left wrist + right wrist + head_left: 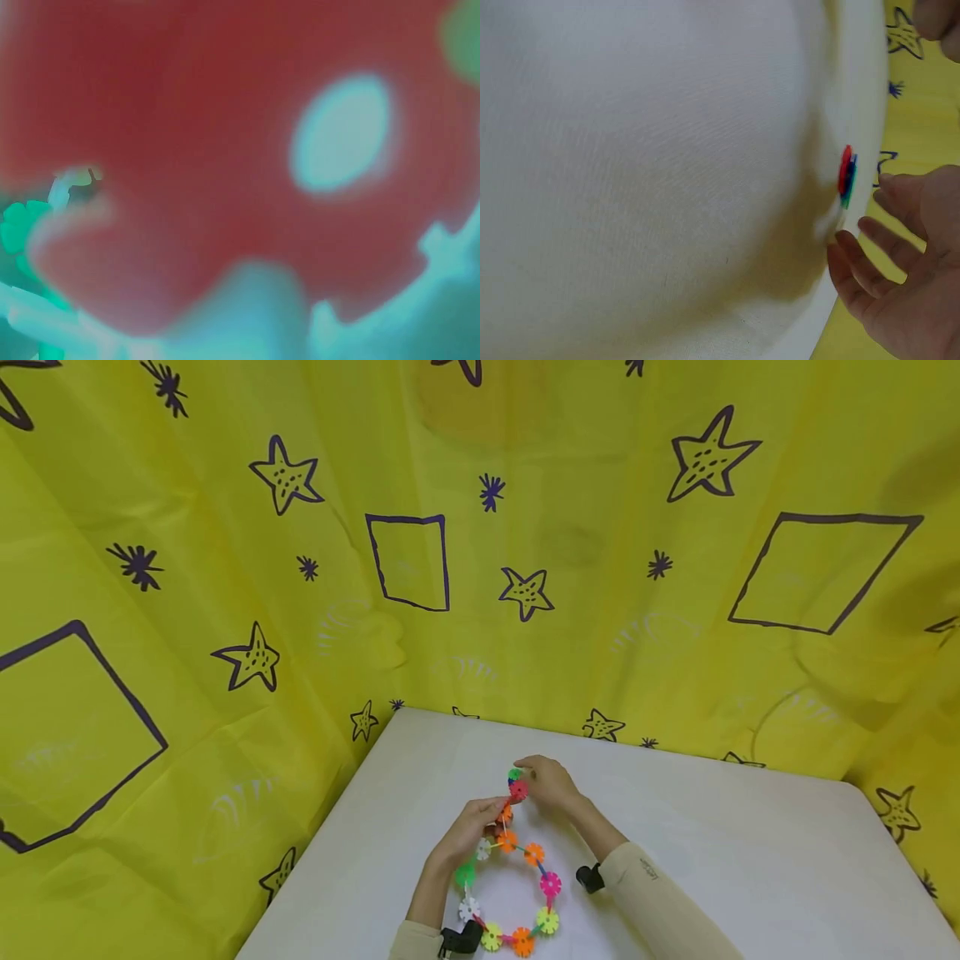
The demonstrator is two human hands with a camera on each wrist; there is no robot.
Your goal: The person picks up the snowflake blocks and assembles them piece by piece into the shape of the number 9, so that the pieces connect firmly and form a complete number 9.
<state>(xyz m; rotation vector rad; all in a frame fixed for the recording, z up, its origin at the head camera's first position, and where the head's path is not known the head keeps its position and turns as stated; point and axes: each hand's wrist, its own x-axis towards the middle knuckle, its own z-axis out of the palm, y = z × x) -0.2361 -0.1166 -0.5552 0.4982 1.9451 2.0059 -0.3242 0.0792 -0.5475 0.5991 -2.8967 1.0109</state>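
Observation:
A loop of notched plastic snowflake discs [551, 884], in orange, pink, yellow, green and white, lies on the white table. From its far side a short string of orange and red discs rises to my left hand [468, 831], which pinches it between thumb and fingers. Beyond those fingertips stand a red disc [518, 790], a blue one and a green disc [515, 774], seen edge-on in the right wrist view. My right hand [907, 277] is beside them with its fingers loosely spread. In the left wrist view a blurred red shape [187, 150] fills most of the picture.
The white tabletop [720, 835] spreads out to both sides and behind the loop. A yellow curtain [465, 668] printed with dark stars and squares hangs along the table's far and left edges. Black wrist cameras [590, 878] sit at both sleeves.

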